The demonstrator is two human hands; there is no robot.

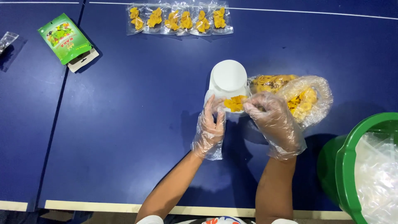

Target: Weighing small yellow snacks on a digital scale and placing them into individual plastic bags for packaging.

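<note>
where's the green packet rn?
In the head view the green packet lies flat at the far left of the blue table, on a pale card, well left of the row of small filled bags and away from both gloved hands.

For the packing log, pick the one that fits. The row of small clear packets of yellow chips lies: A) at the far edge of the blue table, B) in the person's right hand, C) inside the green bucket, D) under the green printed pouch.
A: the row of small packets lies flat at the far edge of the blue table, beyond both gloved hands.
</note>
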